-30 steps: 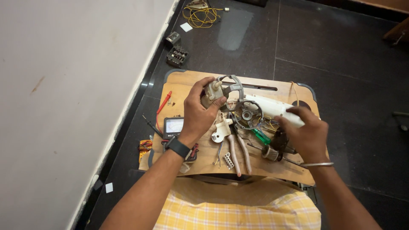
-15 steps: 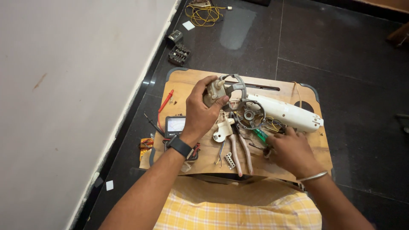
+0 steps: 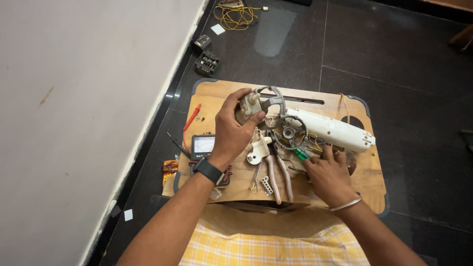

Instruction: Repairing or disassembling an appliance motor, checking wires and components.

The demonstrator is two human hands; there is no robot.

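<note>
My left hand (image 3: pixel 235 132) grips a beige motor part (image 3: pixel 248 106) joined to a grey metal ring frame (image 3: pixel 289 132), at the back of a wooden board (image 3: pixel 217 93). A long white appliance housing (image 3: pixel 331 129) lies to the right of the frame. My right hand (image 3: pixel 329 173) rests low on the board below that housing. Its fingertips touch a green-handled screwdriver (image 3: pixel 300 153), and whether they grip it is hidden. Pink-handled pliers (image 3: pixel 280 173) lie between my two hands.
A multimeter (image 3: pixel 202 146) and a red probe (image 3: pixel 192 117) sit at the board's left edge. A white plastic piece (image 3: pixel 256 155) and small metal parts lie mid-board. On the dark floor beyond are yellow wire (image 3: pixel 236 15) and small black parts (image 3: pixel 207 63). A pale wall (image 3: pixel 74 98) is at left.
My right hand has left the right end of the white housing and come down and left to the green screwdriver. My left hand keeps its hold on the motor part.
</note>
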